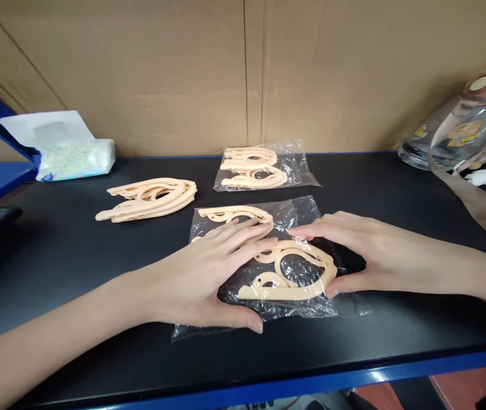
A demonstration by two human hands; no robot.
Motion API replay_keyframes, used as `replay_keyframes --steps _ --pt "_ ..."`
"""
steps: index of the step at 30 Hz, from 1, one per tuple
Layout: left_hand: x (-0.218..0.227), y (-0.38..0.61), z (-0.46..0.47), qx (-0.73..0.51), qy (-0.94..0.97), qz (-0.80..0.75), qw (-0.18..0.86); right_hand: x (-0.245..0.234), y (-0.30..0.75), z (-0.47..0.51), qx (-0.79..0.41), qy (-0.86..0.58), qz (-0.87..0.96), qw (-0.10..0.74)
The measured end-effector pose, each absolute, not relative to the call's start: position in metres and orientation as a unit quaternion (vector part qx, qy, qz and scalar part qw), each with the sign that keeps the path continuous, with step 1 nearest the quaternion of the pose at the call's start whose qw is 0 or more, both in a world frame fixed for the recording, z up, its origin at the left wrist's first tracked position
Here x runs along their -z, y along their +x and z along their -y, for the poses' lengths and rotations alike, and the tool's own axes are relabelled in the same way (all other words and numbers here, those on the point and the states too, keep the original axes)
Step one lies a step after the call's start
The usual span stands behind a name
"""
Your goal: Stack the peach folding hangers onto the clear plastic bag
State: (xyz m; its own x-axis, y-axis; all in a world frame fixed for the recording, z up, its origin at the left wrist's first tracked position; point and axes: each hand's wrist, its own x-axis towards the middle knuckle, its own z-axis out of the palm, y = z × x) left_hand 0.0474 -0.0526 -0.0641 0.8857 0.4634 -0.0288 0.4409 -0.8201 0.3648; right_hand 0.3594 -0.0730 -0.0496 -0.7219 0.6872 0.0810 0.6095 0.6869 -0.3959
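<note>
I have the left hand (202,273) spread flat on the near bag (289,311), fingers stretched over a folded hanger (243,210); the right hand's (349,242) grip is spread too, thumb and fingers straddling the right end of a second hanger (288,293). Both hangers seem to lie inside the near bag, on the worktop (76,256). I judge the step in hand as settling them in the film; the next move calls for light, even pressure to avoid snags. The film is clear, thin and crinkled; the hangers are smooth, pale peach, probably plastic, with curved arms and small holes. Beyond the near bag lies a filled far bag (300,168); off the near bag's left side, loose hangers (170,202) sit stacked.
</note>
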Motion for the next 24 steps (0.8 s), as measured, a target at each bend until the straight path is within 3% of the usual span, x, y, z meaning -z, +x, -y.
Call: replay_keyframes --steps 7,19,24 --pt "0.066 0.045 0.053 -0.032 0.956 -0.230 0.179 0.044 0.371 0.066 -0.220 -0.353 0.905 0.085" --pt "0.068 0.046 0.051 -0.041 0.959 -0.225 0.169 0.055 0.352 0.071 -0.175 -0.348 0.903 0.183" --pt "0.068 0.045 0.051 -0.037 0.960 -0.224 0.164 0.044 0.359 0.074 -0.223 -0.376 0.884 0.163"
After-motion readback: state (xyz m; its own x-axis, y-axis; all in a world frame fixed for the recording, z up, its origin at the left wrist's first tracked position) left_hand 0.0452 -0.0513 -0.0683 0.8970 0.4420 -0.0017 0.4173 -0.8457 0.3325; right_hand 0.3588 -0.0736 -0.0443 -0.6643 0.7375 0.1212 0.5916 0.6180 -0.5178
